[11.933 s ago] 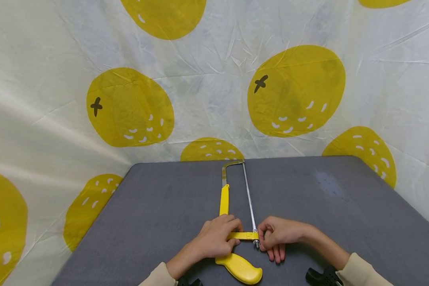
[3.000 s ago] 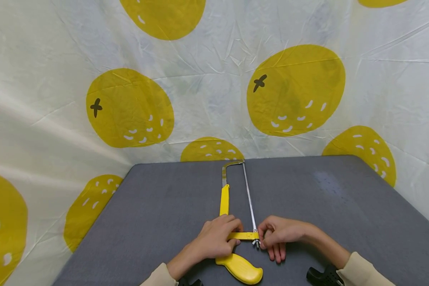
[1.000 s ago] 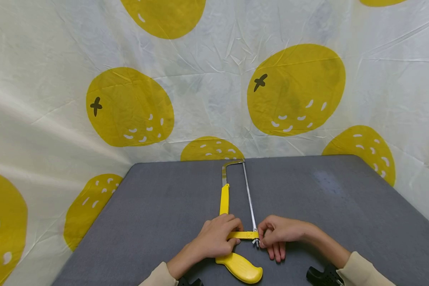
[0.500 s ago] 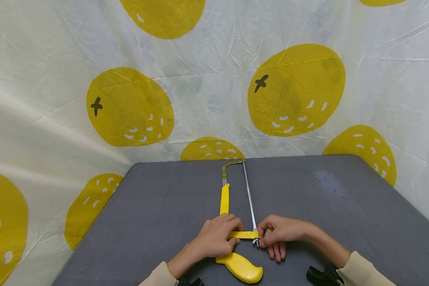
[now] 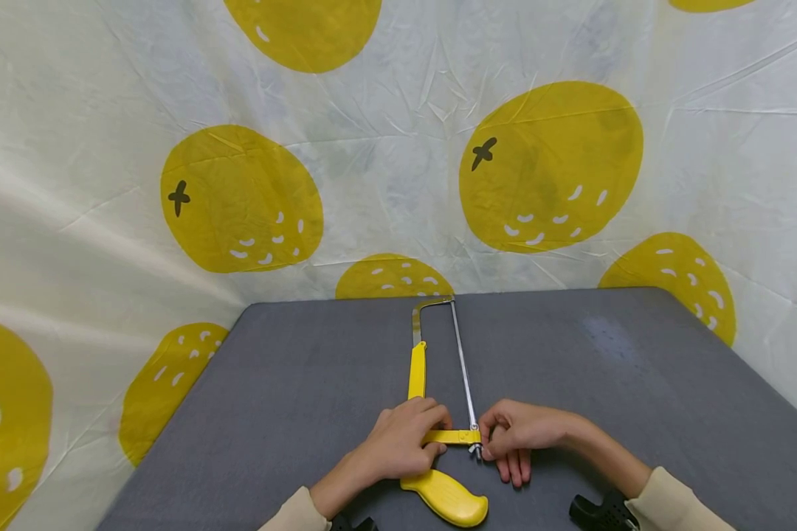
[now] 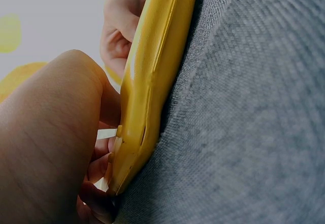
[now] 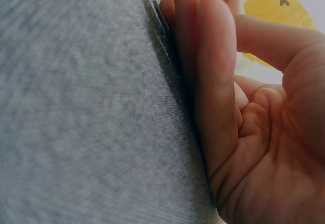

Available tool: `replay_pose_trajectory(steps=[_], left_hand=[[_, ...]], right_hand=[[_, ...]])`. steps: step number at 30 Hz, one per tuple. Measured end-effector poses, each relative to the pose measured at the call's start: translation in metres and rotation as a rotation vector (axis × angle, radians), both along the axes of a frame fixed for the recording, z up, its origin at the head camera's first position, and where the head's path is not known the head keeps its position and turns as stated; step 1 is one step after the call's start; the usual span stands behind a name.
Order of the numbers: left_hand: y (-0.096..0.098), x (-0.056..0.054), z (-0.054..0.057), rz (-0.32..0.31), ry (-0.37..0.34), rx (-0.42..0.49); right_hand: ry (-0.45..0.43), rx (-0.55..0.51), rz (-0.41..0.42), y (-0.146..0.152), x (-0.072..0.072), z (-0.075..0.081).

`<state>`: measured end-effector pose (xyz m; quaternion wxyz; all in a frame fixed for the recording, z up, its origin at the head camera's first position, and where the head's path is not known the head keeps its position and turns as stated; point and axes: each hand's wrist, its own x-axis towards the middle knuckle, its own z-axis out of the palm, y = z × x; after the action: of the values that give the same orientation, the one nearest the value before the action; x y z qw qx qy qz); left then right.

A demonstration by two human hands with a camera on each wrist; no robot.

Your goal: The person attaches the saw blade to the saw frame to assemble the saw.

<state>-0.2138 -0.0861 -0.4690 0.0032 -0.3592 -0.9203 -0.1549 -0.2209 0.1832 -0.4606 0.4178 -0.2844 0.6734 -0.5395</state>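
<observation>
A hacksaw with a yellow frame (image 5: 417,372) lies flat on the grey table, its thin blade (image 5: 463,361) on the right side and its yellow handle (image 5: 446,498) toward me. My left hand (image 5: 401,441) grips the frame just above the handle, fingers and thumb on either side of the yellow crossbar (image 5: 454,437). At the bar's right end, thumb and index finger of my right hand (image 5: 521,428) pinch the small metal wing nut (image 5: 476,451), partly covered by the fingertips. In the right wrist view, the outer fingers (image 7: 216,71) lie along the tabletop; the nut is hidden there.
The grey table (image 5: 305,369) reaches back to a white cloth (image 5: 385,184) printed with big yellow fruit, which also hangs along both sides. Black wrist devices (image 5: 603,512) sit below the cream sleeves (image 5: 677,501). The saw's far end comes close to the table's back edge.
The wing nut shows at a slightly different angle than in the oldest frame, one wing now sticking out to the left. Both hands and the hacksaw stay in the same place.
</observation>
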Motion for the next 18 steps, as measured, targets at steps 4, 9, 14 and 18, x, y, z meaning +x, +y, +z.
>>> replay_pose_trajectory(steps=[4, 9, 14, 18], left_hand=[[-0.0004, -0.0002, -0.0013, 0.0, -0.001, -0.001], [-0.001, 0.0, -0.0025, -0.002, -0.001, -0.001], [-0.0014, 0.0002, -0.0027, -0.001, -0.005, 0.0], [-0.0014, 0.0001, -0.0028, -0.001, -0.003, 0.004]], right_hand=[[-0.005, 0.002, -0.002, -0.0008, 0.0007, -0.0006], [0.002, -0.002, -0.007, -0.0013, 0.0013, -0.002], [0.015, 0.002, -0.014, -0.002, 0.0022, -0.0026], [0.0, 0.009, -0.025, -0.0021, 0.0025, -0.0018]])
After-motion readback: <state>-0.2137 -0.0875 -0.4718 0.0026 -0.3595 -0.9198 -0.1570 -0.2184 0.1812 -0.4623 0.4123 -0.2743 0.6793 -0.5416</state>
